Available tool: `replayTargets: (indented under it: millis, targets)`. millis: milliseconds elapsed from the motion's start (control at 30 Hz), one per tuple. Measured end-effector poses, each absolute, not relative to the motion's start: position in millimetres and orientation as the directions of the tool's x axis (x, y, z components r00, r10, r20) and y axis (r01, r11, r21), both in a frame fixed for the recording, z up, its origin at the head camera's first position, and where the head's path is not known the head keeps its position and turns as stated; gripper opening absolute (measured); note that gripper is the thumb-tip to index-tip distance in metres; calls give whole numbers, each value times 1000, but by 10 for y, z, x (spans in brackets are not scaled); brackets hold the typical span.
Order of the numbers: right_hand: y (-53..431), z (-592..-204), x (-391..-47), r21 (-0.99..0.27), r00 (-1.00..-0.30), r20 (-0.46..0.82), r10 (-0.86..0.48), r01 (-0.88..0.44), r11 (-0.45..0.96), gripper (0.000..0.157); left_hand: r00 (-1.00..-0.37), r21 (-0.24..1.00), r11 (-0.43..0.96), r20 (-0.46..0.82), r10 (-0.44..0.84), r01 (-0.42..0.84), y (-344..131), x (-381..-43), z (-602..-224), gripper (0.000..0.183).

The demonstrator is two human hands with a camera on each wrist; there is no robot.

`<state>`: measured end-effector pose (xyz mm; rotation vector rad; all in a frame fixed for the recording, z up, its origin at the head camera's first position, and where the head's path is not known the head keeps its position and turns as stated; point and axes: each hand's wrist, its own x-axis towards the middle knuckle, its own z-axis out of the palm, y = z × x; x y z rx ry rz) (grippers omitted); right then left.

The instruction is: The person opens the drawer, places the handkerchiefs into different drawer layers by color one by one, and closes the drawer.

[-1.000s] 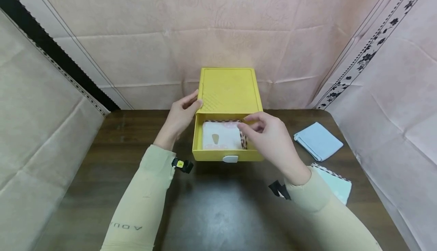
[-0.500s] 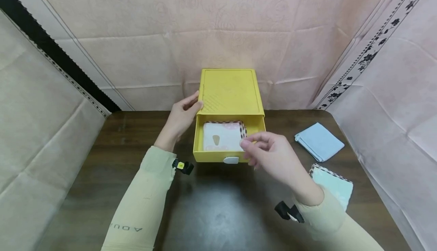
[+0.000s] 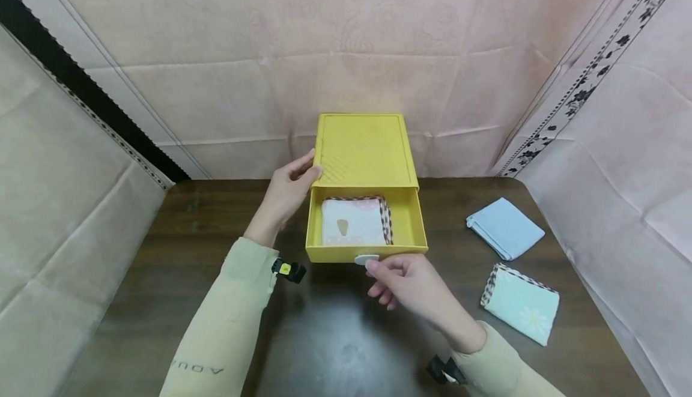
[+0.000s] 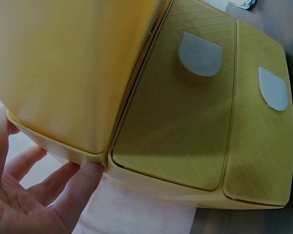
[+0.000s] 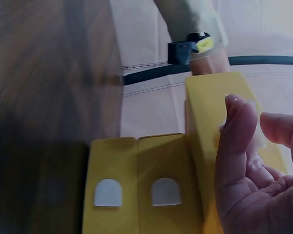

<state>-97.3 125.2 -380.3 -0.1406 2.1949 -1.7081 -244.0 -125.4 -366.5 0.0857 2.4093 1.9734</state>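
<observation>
A yellow drawer cabinet (image 3: pixel 362 151) stands at the back of the table, its top drawer (image 3: pixel 409 223) pulled out. Inside the drawer lies a folded white cloth (image 3: pixel 351 226) with brown-checked trim, toward the left. My left hand (image 3: pixel 286 190) grips the cabinet's left upper edge, thumb on top and fingers along the side. At the drawer front, my right hand (image 3: pixel 408 280) pinches the pale tab handle (image 3: pixel 365 259) between thumb and forefinger. The right wrist view shows this handle (image 5: pixel 259 136) partly hidden by the fingers.
Two lower drawers (image 4: pixel 171 122) with pale tabs are closed beneath. On the table's right lie a folded blue cloth (image 3: pixel 506 227) and a folded mint cloth (image 3: pixel 521 304) with checked trim. Pale fabric (image 3: pixel 216 103) hangs behind and at both sides.
My right hand has come away from the drawer's right side, down and left to its front handle, uncovering the drawer's right part. My left hand has kept its place on the cabinet.
</observation>
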Motion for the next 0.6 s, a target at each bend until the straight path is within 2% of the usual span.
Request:
replayTargets:
  millis: [433,600]
  targets:
    - [1126,-3997,-1024,-959,-946,-253,-205,218,180,61,-999,975,221,7,44,16,-1250,-2440,-3689,47]
    - [1082,-4033,-1079,-968,-958,-244,-152,231,96,59,-999,980,201,-4,52,7,-1249,-2413,-3656,49]
